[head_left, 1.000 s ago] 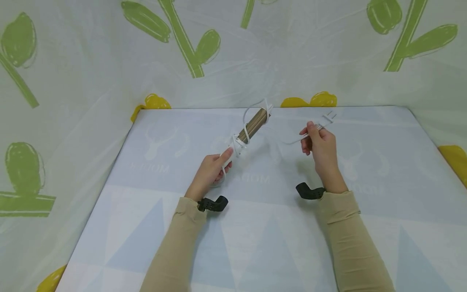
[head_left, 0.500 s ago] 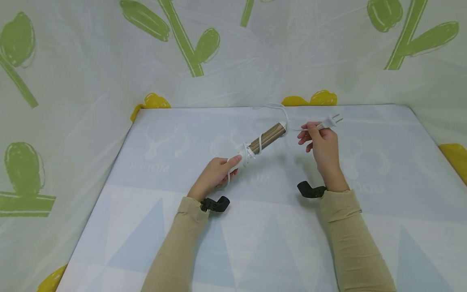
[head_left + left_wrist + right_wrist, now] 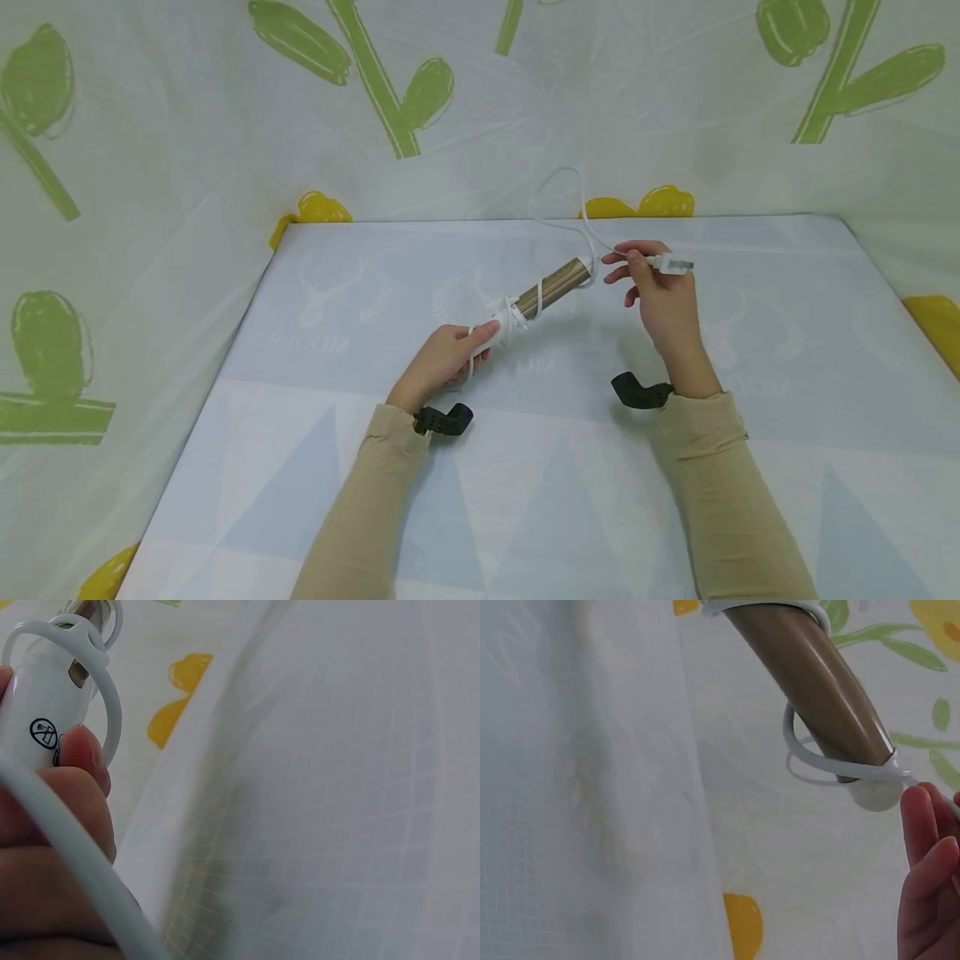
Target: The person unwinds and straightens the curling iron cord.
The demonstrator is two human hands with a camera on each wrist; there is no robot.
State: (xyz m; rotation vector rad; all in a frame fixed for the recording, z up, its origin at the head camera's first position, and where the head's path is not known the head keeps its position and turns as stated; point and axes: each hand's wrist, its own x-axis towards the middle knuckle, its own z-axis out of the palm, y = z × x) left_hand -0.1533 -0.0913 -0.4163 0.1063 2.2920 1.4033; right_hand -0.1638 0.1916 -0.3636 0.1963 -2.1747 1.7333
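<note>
In the head view my left hand [image 3: 442, 358] grips the white handle of a curling iron [image 3: 555, 286], its bronze barrel tilted up to the right. White cord [image 3: 71, 851] winds round the handle and barrel and crosses over the left fingers in the left wrist view. My right hand [image 3: 663, 300] pinches the cord near the white plug [image 3: 670, 265], which points right. A loose loop of the cord stands up beyond the barrel's tip. The right wrist view shows the right fingertips [image 3: 919, 817] beside the white tip of the barrel.
A pale table [image 3: 525, 500] with blue triangles lies under both hands. Behind it hangs a white curtain [image 3: 480, 108] with green leaves and yellow shapes. Black wrist mounts [image 3: 444, 419] sit on both wrists.
My left hand has shifted slightly right, and the curling iron has swung lower and rightward. Near the right fingers the plug has turned, and the cord loop has risen above the table's far edge.
</note>
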